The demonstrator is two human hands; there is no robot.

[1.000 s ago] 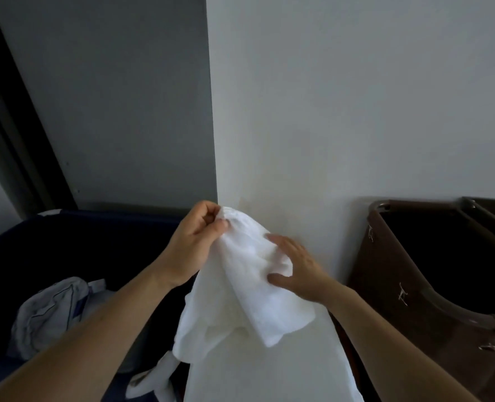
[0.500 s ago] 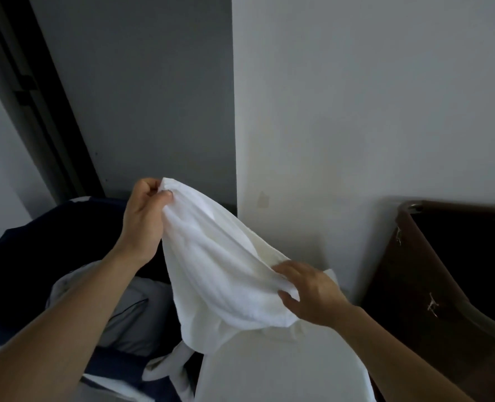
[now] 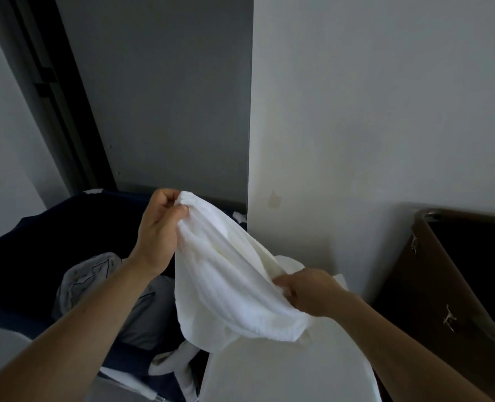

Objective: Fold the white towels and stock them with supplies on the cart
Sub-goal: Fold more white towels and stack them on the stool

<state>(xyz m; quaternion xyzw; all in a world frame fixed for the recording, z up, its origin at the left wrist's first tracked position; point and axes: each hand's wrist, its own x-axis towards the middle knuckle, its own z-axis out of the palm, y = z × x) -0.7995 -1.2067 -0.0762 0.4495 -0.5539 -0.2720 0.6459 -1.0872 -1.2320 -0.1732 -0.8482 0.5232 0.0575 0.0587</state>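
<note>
The left hand [image 3: 160,227] was raised, its forearm coming up from the lower left corner. Its fingers were curled and the thumb and forefinger pinched the top corner of the white towel [image 3: 226,288]. The right hand [image 3: 313,291] sat lower, its forearm entering from the lower right and the back of the hand facing the camera. Its fingers were curled into the towel's lower right edge, gripping a bunch of cloth; the fingertips were buried in the folds. The towel hung slack in the air between the 2 hands, sloping down from upper left to lower right, in front of the wall corner [image 3: 250,126].

Its bottom hem drooped over the far edge of a flat white surface [image 3: 284,372], which the bottom of the frame cut off; what that surface was could not be made out. To the left stood a dark blue laundry bin [image 3: 46,242] holding a grey bundle of linen [image 3: 95,282], its inside mostly lost in shadow. A brown bin [image 3: 437,285] stood at the right, cut off by the frame edge, its inside too dark to read.
</note>
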